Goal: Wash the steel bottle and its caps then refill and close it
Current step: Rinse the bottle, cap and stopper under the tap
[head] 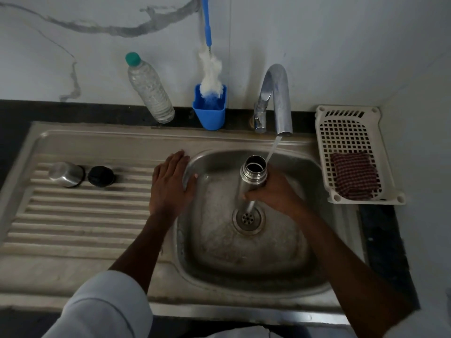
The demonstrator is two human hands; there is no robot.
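My right hand [275,193] grips the open steel bottle [252,175] upright over the sink basin [244,252], its mouth uncapped. Water runs from the tap [278,98] and falls just past the right side of the bottle's mouth toward the drain [248,217]. My left hand [170,184] rests flat on the sink's rim at the basin's left edge, fingers straight. On the ribbed drainboard [73,220] to the left lie a steel cap [66,173] and a black inner cap [100,176], side by side.
A clear plastic bottle [148,89] with a green cap leans against the wall. A blue holder [210,108] with a bottle brush [211,74] stands beside the tap. A white basket [353,152] holding a checked scrub pad [353,175] sits at the right.
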